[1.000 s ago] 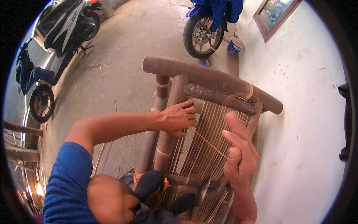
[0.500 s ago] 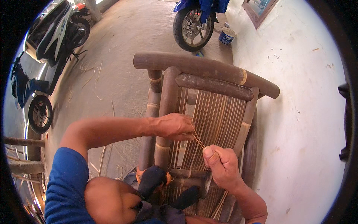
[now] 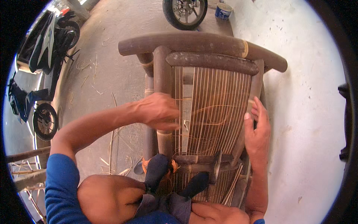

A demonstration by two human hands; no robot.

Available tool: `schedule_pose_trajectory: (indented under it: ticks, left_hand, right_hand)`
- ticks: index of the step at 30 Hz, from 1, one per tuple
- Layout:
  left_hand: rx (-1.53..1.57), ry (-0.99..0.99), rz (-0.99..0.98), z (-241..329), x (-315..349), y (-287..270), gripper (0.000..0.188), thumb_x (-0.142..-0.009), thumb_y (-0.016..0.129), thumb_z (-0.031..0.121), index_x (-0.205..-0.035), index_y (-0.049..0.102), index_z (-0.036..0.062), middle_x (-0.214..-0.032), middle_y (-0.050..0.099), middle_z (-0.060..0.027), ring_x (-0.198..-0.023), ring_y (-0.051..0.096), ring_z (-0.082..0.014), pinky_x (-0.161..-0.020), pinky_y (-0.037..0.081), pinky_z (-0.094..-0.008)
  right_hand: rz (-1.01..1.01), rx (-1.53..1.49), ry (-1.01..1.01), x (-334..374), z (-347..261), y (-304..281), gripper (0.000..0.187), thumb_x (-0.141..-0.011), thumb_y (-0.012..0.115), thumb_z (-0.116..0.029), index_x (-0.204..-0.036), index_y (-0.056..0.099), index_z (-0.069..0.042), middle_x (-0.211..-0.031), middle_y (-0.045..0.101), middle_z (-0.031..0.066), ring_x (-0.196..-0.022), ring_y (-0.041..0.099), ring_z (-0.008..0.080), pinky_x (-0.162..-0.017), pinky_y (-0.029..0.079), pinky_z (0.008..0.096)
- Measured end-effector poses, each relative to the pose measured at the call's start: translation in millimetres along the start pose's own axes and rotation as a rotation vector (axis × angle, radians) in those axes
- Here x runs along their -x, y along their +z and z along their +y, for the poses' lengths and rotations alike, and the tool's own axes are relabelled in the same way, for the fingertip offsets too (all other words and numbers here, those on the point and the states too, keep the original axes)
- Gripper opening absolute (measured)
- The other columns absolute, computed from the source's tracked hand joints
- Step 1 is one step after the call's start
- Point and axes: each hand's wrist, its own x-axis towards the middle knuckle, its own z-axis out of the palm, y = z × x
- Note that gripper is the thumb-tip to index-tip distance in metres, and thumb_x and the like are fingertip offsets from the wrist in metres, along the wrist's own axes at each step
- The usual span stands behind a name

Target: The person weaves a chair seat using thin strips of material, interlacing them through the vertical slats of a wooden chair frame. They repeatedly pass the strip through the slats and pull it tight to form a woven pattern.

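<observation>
Okay, slatted back [image 3: 223,89] of a dark bamboo chair [image 3: 209,61] sits between the hands: right of the left hand [image 3: 159,112], left of the right hand [image 3: 258,130]. Thin light-brown strand [image 3: 209,107] loops across it, also between the hands. Left hand: fingers curled, at the left upright [image 3: 162,74]; blurred, so cannot tell whether it pinches the strand. Right hand: open, thumb apart from fingers, just beside the right upright [image 3: 256,82]. Below and between hands: two dark-covered feet [image 3: 156,170], plus a blade [image 3: 216,164]. Below right hand: loose strips [image 3: 234,183]. Far left of left hand: motorbike [image 3: 46,52]. Well above both hands, past the chair: spoked wheel [image 3: 166,13], blue-and-white can [image 3: 223,12]. Right of right hand: white wall [image 3: 302,112].
</observation>
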Motion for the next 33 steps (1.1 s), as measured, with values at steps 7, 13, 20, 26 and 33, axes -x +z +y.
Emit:
schedule_pose_trajectory:
  ticks: [7, 13, 20, 26, 33]
  left_hand:
    - [-0.188, -0.908, -0.909, 41.6, 147.4, -21.8, 0.068, -0.087, 0.070, 0.066, -0.077, 0.075, -0.0010, -0.072, 0.068, -0.0226, -0.068, 0.067, -0.0381, -0.063, 0.052, -0.0500]
    - [-0.046, -0.780, -0.723, 59.6, 106.6, -6.3, 0.053, -0.092, 0.072, 0.051, -0.086, 0.075, -0.0014, -0.081, 0.070, -0.0220, -0.080, 0.069, -0.0418, -0.078, 0.057, -0.0480]
    - [-0.289, -0.038, -0.096, 48.4, 3.7, 50.0, 0.049, -0.087, 0.075, 0.040, -0.120, 0.066, 0.0057, -0.122, 0.064, -0.0112, -0.125, 0.057, -0.0337, -0.116, 0.040, -0.0536]
    - [-0.453, 0.065, -0.286, 23.9, -13.5, 67.0, 0.053, -0.088, 0.071, 0.055, -0.109, 0.067, 0.0060, -0.108, 0.064, -0.0083, -0.116, 0.058, -0.0269, -0.123, 0.027, -0.0526]
    - [-0.379, 0.020, -0.267, 18.1, -18.6, 76.4, 0.048, -0.091, 0.064, 0.059, -0.086, 0.069, 0.0118, -0.090, 0.063, -0.0040, -0.100, 0.059, -0.0241, -0.116, 0.032, -0.0497]
  right_hand:
    - [-0.754, -0.502, 0.714, 127.3, 29.7, 67.1, 0.038, -0.105, 0.062, -0.022, -0.134, 0.061, 0.001, -0.080, 0.070, 0.0078, -0.065, 0.065, 0.0126, -0.061, 0.055, 0.0285]
    - [-0.875, -0.561, 0.627, 166.1, 35.0, 148.1, 0.066, -0.106, 0.058, -0.029, -0.157, 0.032, 0.004, -0.073, 0.068, 0.0093, -0.059, 0.064, 0.0153, -0.055, 0.054, 0.0325]
    - [-0.953, -0.630, 0.873, 171.4, 28.4, 171.1, 0.079, -0.103, 0.057, -0.024, -0.160, 0.014, 0.009, -0.070, 0.067, 0.0117, -0.049, 0.061, 0.0188, -0.048, 0.053, 0.0364]
    - [-0.911, -0.571, 0.831, 180.7, 27.3, 191.2, 0.067, -0.100, 0.061, -0.022, -0.144, 0.023, 0.011, -0.065, 0.061, 0.0090, -0.048, 0.057, 0.0187, -0.042, 0.046, 0.0361]
    - [-0.945, -0.658, 0.930, 174.5, 28.9, 199.8, 0.057, -0.099, 0.065, -0.027, -0.128, 0.032, 0.009, -0.063, 0.056, 0.0058, -0.046, 0.054, 0.0179, -0.038, 0.041, 0.0361]
